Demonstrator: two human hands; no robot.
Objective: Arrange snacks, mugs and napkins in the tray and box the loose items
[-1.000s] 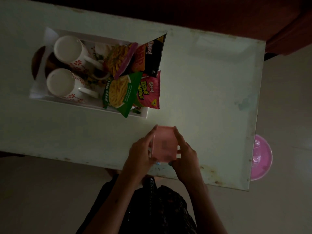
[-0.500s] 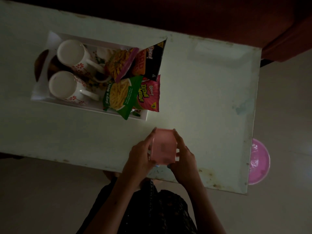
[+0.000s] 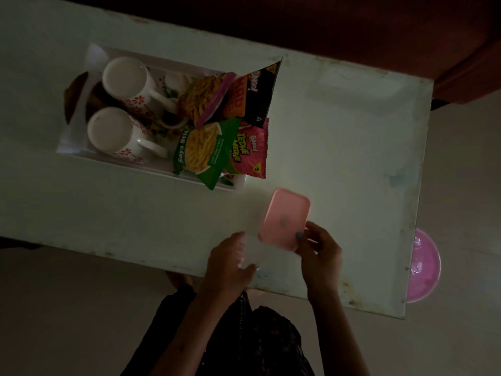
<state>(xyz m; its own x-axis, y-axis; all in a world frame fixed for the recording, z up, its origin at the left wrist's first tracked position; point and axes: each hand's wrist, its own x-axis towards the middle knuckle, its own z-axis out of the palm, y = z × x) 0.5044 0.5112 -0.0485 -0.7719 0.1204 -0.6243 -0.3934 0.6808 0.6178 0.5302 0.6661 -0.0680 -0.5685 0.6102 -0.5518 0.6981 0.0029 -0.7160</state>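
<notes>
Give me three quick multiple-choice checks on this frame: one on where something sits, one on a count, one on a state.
1. Where is the pink lid?
A. in the tray
B. tilted above the table's near edge, in the right hand
C. on the floor

2. How many mugs stand in the tray?
A. one
B. two
C. four

3. What is the left hand doing?
A. gripping the clear box
B. resting flat on a snack packet
C. hanging off the table

Answers: 1 B, the right hand pinches the lid's near end. 2 B, one mug and a second mug show. 3 A, its fingers curl round the clear box.
</notes>
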